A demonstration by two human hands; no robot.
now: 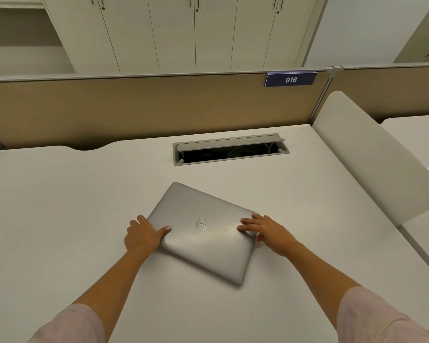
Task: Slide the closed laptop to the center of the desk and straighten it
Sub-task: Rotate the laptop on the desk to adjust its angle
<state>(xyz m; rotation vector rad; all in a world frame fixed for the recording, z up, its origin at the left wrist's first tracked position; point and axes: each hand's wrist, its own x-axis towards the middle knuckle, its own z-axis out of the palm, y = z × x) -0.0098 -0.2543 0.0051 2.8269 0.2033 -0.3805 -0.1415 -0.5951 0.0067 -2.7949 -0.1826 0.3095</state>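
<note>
Looking down from the head camera, I see the closed silver Dell laptop lying askew near the middle of the white bench, one corner pointing back toward the cable tray. My left hand grips its left edge: the thumb lies on the lid, while the fingers curl over the side and their tips are hidden beneath. My right hand rests at the right corner with fingers spread flat on the lid; the thumb drops past the edge, so I cannot tell whether it hooks under. Both sleeves are cut off by the bottom of the frame. Behind the laptop, a grey cable tray sits open, its dark inside hard to make out beyond a pale looped cable. A tan partition carries a blue tag reading 016. White cabinets stand beyond, and a white divider panel bounds the bench on the right.
</note>
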